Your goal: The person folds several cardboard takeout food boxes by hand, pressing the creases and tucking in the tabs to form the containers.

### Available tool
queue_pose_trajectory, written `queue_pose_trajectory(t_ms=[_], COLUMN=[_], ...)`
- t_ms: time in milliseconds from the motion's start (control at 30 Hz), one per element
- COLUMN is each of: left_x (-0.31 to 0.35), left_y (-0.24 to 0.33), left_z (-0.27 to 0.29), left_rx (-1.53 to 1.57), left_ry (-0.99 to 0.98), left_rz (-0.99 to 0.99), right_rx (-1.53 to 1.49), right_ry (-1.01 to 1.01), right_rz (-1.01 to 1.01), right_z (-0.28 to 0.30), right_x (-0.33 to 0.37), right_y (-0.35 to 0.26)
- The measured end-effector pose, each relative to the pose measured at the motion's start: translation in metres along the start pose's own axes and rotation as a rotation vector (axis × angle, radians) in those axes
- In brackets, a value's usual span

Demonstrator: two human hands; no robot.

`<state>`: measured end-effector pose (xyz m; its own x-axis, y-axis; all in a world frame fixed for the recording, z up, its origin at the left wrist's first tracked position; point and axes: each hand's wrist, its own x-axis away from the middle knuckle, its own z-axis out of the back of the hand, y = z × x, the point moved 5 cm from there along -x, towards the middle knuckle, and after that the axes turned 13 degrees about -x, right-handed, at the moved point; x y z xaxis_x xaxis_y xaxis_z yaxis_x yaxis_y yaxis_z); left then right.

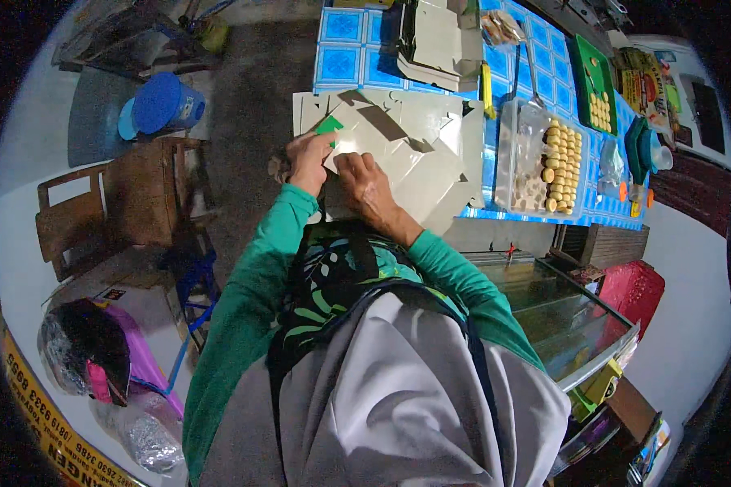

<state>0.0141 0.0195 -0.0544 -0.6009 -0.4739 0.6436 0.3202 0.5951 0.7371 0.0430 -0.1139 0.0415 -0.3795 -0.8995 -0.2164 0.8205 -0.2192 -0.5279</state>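
L hand is at the card's L edge, seemingly pinching it by a small green patch. R hand sits just beside it, fingers curled down on the card; tips hidden, so can't tell if they grip or only press. The card, several pale cut & creased sheets overlapping, lies at the near L corner of the blue cloth, jutting past the table's L side.

Risks, L to R: w/ that overhang, a tug from L hand could drag the loose sheets off. Hard pressure from R hand off a crease might bend or tear a flap. Far side, the open box is v. close to the sheets; a shove away could knock it back. On the R, the sheets' edge is close to the clear tub; a sideways swing might bump it & tip the stacked cookies.

Writing, L to R: yellow sign, bottom L, dark letters & nos., legible in part. Bucket has a small pale label, too small to read. Packs, far R, carry bold print, bent & blurry from here. No print made out on the card.
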Motion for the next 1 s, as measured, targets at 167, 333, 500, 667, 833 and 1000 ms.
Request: queue_pose_trajectory(t_ms=[167,333,500,667,833,1000], left_x=[-0.003,0.027,0.027,0.024,0.015,-0.005], left_y=[0.002,0.006,0.000,-0.009,-0.016,-0.029], left_z=[0.002,-0.017,-0.021,-0.022,-0.018,-0.009], left_rx=[-0.156,0.272,0.085,0.109,0.078,0.075], left_ry=[0.055,-0.331,-0.030,0.101,0.132,0.028], left_rz=[0.045,0.056,-0.090,-0.066,-0.088,-0.097], right_rx=[-0.513,-1.095,-0.638,-0.354,-0.231,-0.138], right_ry=[0.183,0.165,0.049,0.140,0.096,0.156], right_rz=[-0.122,-0.672,-0.617,-0.417,-0.405,-0.512], right_z=[0.003,-0.003,0.005,0.029,0.020,0.019], right_x=[0.005,-0.001,-0.012,-0.021,-0.022,-0.029], right_y=[0.043,0.089,0.091,0.078,0.085,0.077])
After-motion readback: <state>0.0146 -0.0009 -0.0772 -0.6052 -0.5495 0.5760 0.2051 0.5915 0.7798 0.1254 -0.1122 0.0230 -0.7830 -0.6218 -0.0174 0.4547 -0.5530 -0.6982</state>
